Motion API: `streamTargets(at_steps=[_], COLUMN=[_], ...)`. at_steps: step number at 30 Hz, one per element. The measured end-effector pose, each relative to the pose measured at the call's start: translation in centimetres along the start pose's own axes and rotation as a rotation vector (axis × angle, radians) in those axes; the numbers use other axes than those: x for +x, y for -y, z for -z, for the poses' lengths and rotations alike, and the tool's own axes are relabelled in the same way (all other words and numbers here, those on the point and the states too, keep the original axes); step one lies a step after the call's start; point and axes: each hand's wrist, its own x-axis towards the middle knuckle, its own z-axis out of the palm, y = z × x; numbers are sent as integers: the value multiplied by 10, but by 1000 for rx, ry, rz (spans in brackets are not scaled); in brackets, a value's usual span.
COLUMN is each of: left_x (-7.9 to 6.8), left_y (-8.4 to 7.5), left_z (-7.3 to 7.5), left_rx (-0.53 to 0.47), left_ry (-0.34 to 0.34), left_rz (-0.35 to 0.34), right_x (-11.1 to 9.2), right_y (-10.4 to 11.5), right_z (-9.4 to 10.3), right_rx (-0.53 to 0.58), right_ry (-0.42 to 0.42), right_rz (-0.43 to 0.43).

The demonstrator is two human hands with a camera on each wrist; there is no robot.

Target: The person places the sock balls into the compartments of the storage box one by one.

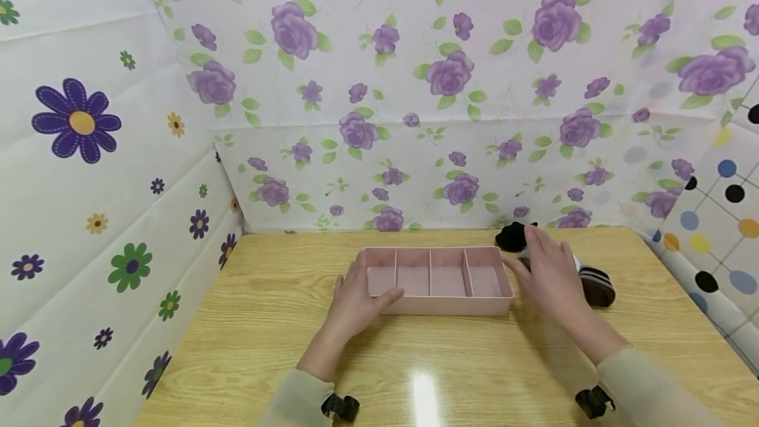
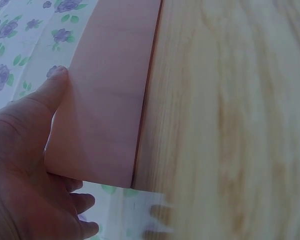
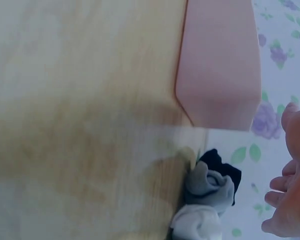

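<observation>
A pink box [image 1: 446, 306] with several compartments in a row stands on the wooden table; no objects show inside it. My left hand [image 1: 354, 302] rests at its left end, thumb across the front rim and the other fingers along the end. In the left wrist view the thumb [image 2: 54, 90] touches the box's upper edge while the fingertips reach past its end. My right hand [image 1: 550, 277] is raised off the box's right end, fingers extended, holding nothing. Behind and below it lie rolled socks: a black one [image 1: 511, 237], a striped dark one [image 1: 597, 286], a grey one [image 3: 210, 186] and a white one [image 3: 197, 222].
The wooden table [image 1: 273, 321] extends around the box. A cloth wall with purple roses [image 1: 356, 130] rises behind the table's back edge. Flowered cloth [image 1: 77, 216] hangs on the left, and dotted cloth [image 1: 723, 216] on the right.
</observation>
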Motion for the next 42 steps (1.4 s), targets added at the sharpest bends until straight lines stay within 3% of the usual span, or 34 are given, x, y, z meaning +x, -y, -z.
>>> streamTargets(at_steps=[14,28,42], left_x=[0,0,-1], left_y=[-1,-3,-2], left_z=[-1,0,-1], left_rx=[-19,-29,-43], left_ry=[-5,4,-2], left_rz=[-13,-1,-6], right_x=[31,54,71], right_y=[-28,-36,-38], right_z=[0,-13,-25], right_rx=[-41,-105,-144], right_ry=[19,167,234], right_rz=[-29,-95,-121])
